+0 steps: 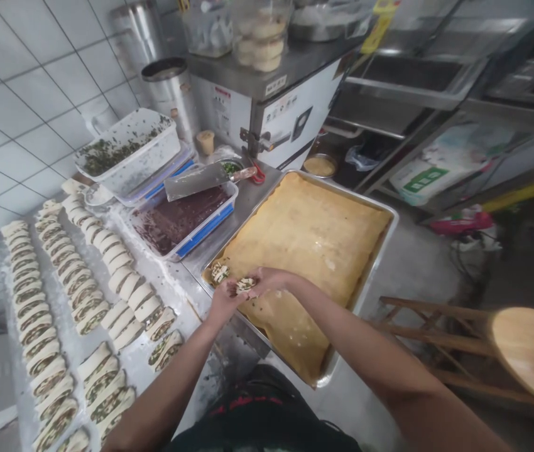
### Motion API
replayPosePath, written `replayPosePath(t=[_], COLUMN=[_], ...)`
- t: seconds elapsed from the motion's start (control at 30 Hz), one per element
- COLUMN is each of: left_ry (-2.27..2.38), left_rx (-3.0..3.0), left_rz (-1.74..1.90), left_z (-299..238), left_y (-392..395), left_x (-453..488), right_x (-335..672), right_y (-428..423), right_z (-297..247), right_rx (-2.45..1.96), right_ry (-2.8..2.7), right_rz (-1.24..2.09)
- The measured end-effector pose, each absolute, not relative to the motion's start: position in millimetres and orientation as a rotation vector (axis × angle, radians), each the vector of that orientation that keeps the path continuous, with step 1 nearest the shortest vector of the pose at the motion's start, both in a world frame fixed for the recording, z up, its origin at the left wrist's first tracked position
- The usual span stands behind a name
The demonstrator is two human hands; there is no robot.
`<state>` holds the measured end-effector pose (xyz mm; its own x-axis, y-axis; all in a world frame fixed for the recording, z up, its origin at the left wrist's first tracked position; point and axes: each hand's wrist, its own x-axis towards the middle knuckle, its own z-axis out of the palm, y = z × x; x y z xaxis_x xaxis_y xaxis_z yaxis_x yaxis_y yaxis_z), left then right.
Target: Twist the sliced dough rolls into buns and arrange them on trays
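Note:
My left hand [224, 301] pinches a small slice of rolled dough with green filling [220, 273] above the edge of a metal baking tray [380, 251]. My right hand [267, 282] is close beside it, its fingers closed on a second spiral slice [245, 285]. Both hands are over the tray's near corner, where a large, flat golden dough sheet [305, 251] covers the tray and droops over its front rim. Rows of similar green-swirled slices [73, 282] lie on the floured steel table [173, 295] to my left.
A cleaver [196, 179] rests on a blue-edged box of dark bean paste [177, 220]. Behind it stands a white box of chopped greens [128, 150]. Steel canisters and a white machine stand at the back. A wooden stool [526, 345] is at the lower right.

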<state>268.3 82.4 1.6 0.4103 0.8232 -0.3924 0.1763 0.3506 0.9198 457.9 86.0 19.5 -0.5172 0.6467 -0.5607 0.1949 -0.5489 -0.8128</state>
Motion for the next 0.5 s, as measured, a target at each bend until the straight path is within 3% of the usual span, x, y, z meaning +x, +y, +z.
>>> replayPosePath(t=[0.33, 0.5], left_ry=[1.213, 1.316], left_rx=[1.242, 1.105], left_rz=[0.565, 0.573], left_z=[6, 25], left_y=[63, 59], left_x=[239, 180], right_x=[440, 428], right_y=[108, 109], right_z=[-21, -26], right_rx=[-1.393, -1.703], right_ry=[-1.519, -1.781], right_rz=[2.064, 1.737])
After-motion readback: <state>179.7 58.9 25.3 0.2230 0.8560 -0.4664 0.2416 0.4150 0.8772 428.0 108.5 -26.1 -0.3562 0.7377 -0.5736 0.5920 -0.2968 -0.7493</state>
